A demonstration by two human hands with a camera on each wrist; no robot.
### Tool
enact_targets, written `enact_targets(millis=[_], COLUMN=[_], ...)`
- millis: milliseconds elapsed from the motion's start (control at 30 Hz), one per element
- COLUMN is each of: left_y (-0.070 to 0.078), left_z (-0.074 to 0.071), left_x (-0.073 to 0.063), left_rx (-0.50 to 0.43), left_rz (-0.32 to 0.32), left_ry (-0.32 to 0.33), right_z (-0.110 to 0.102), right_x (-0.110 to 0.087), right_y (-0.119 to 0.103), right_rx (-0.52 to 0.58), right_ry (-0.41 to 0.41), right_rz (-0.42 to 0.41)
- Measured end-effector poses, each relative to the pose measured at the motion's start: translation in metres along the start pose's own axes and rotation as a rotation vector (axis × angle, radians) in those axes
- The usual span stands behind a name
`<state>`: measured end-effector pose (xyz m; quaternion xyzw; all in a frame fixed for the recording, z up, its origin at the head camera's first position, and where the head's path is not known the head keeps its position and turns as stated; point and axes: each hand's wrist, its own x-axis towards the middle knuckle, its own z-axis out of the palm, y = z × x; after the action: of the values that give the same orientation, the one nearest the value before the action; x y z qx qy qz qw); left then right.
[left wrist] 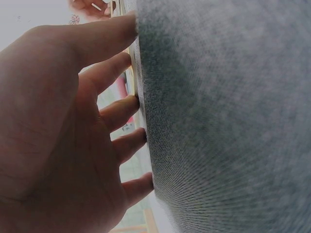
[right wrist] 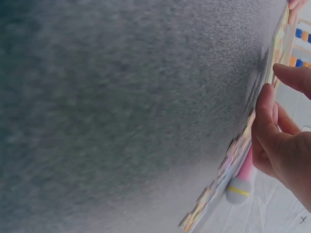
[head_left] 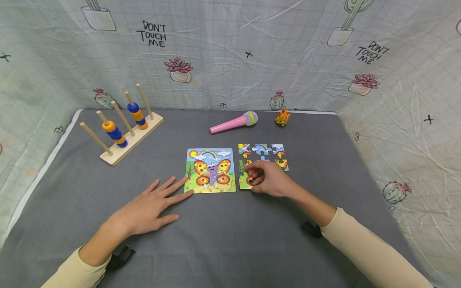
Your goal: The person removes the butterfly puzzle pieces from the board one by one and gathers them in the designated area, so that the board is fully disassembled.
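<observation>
My left hand (head_left: 153,208) lies palm down with fingers spread on the grey cloth, its fingertips at the left edge of a square butterfly picture board (head_left: 191,186). To the right of the board, my right hand (head_left: 271,179) bends over a puzzle piece (head_left: 245,183) with green and yellow on it. Thumb and index finger pinch the piece at its edges. Several other jigsaw pieces (head_left: 261,149) lie in rows just behind the hand, small gaps between some of them. The hand partly hides the middle pieces. In the right wrist view, the thumb and index fingertips (right wrist: 266,92) are close together, low over the table.
A wooden peg stand (head_left: 119,154) with blue and orange rings stands at the back left. Behind the board lies a pink toy microphone (head_left: 230,124), and a small orange toy figure (head_left: 282,118) is right of it. A printed cloth wall (head_left: 223,52) rises behind the table.
</observation>
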<state>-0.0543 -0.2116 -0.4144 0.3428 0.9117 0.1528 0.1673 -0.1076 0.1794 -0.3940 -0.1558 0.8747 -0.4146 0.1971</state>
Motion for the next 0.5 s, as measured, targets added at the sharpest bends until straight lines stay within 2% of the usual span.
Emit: enact_targets(millis=[200,500], left_y=[-0.0003,0.0003], left_z=[0.0003,0.0004], left_x=[-0.0002,-0.0002], left_rx=[-0.001,0.002], left_rz=[-0.006,-0.003], left_ry=[0.001,0.003], right_z=[-0.0008,0.0012], right_x=[-0.0035,-0.0035], right_y=[0.0067,0.0051], right_rx=[0.026,-0.014], right_ry=[-0.015,-0.009], right_rz=[-0.001,0.014])
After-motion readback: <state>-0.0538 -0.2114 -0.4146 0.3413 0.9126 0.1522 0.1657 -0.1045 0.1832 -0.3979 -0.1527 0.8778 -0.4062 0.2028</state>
